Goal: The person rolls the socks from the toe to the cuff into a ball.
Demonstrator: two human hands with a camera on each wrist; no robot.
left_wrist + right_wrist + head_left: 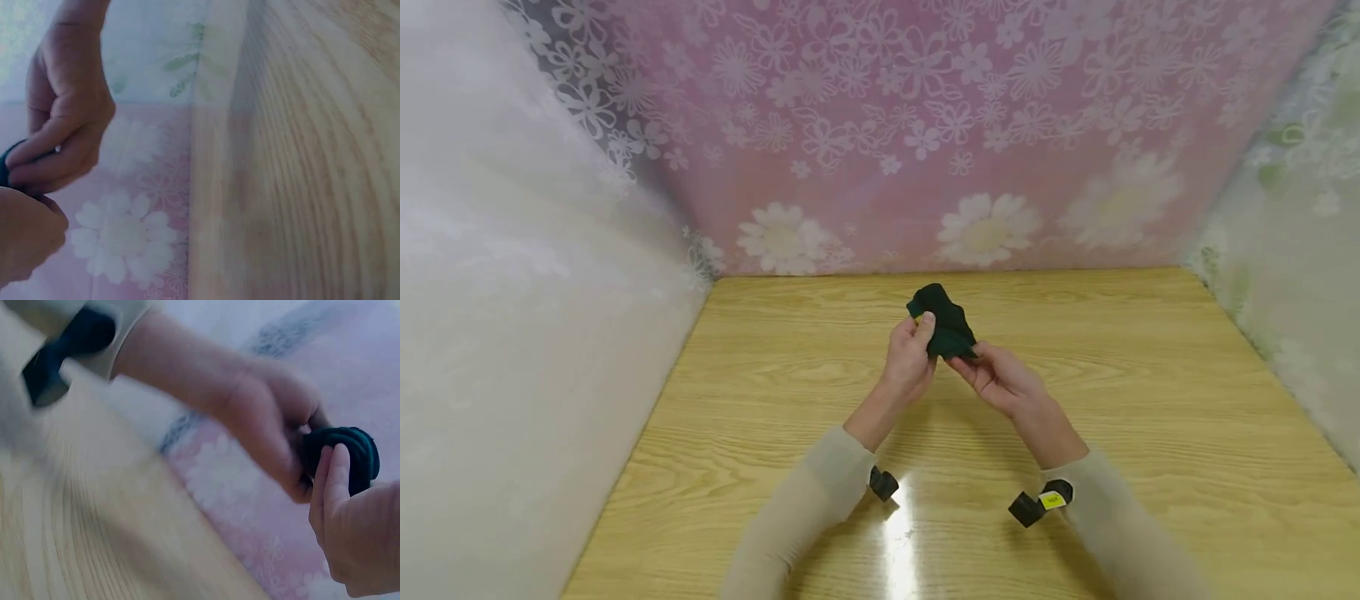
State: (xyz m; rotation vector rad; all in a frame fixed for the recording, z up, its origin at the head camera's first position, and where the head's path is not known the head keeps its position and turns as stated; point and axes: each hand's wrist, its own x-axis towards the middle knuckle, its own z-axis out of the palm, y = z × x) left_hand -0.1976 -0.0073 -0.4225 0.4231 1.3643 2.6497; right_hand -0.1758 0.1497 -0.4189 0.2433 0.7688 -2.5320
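**Dark green cloth (953, 321) in a two-handed hold**

Nearest the viewer, two beige sleeves (805, 508) bear black wrist-mounted devices (886, 485). Beyond the cuffs, the right hand (1009, 385) pinches the near right corner of the cloth between thumb and fingers; the left hand (908, 360) grips its left side, thumb laid on top. The cloth, layered in the right wrist view, is raised above the wood-grained table (760, 400). Behind the table's far edge rises a pink floral backdrop (887, 192).

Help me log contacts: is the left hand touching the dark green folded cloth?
Touching: the head view shows the left hand gripping the cloth, thumb on top.
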